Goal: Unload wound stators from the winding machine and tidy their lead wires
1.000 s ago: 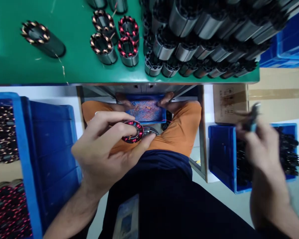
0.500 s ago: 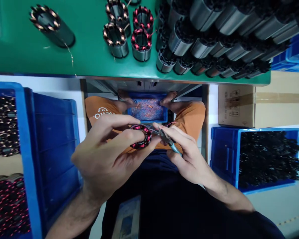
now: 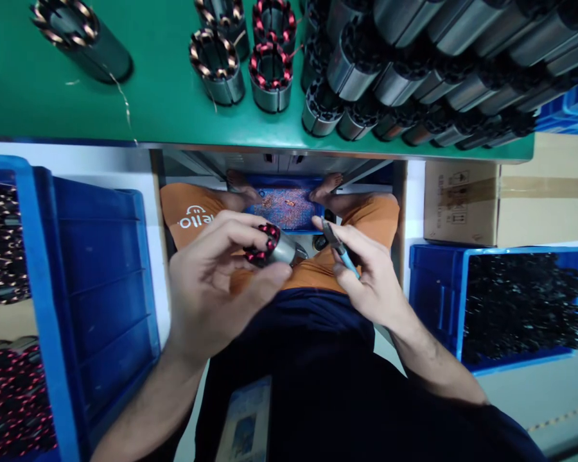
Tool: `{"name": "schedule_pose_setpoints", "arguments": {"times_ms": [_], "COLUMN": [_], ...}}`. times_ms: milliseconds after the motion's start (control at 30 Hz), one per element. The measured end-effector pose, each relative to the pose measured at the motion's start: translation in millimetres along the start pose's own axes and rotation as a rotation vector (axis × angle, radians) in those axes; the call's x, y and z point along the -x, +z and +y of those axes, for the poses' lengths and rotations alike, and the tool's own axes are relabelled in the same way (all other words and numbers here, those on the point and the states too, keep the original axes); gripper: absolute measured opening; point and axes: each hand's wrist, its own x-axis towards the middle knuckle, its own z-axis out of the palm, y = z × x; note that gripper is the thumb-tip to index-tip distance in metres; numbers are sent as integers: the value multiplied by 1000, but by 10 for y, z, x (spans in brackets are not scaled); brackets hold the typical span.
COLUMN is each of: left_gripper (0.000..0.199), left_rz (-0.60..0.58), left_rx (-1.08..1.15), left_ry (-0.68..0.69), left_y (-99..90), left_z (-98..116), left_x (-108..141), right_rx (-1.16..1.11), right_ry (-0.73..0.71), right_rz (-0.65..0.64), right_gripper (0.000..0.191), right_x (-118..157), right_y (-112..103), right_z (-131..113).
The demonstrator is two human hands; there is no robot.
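My left hand (image 3: 212, 289) is closed around a motor stator (image 3: 280, 248) with red windings, held tilted above my lap with its wound end toward my fingers. Part of its metal body shows past the fingertips. In my right hand (image 3: 378, 279) is a pair of wire cutters (image 3: 343, 250) with blue handles, jaws pointing up and left. A gap lies between the cutters and the stator. On the green bench ahead stand a red-wound stator (image 3: 271, 80) and a copper-wound stator (image 3: 216, 67), with others behind.
Many unwound stators (image 3: 351, 70) are stacked on the right of the green bench (image 3: 168, 122). A copper-wound stator (image 3: 94, 51) leans at left. Blue crates (image 3: 96, 289) flank me, with a cardboard box (image 3: 462, 199) at right. Wire scraps lie in a blue tray (image 3: 289, 221) between the feet.
The stator has tipped so its metal side shows, and my left fingers have shifted on it. My right hand has drawn the cutters away to the right.
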Motion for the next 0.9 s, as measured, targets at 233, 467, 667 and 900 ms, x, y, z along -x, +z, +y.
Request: {"name": "schedule_pose_setpoints", "arguments": {"times_ms": [233,467,667,900], "left_gripper": [23,22,22,19], "left_rz": [-18,-7,-14,19], "left_rx": [540,586,597,571], "left_ry": [-315,-331,-331,-326], "left_y": [254,425,451,470], "left_z": [41,92,93,-97], "left_x": [-132,-171,-163,-137], "right_rx": [259,272,249,130], "right_ry": [-267,-273,-263,-188], "right_rz": [204,270,248,107], "right_gripper": [62,63,64,71], "right_x": [-73,-69,-41,-1], "right_y": [43,72,47,3], "right_z": [60,-5,46,181]}}
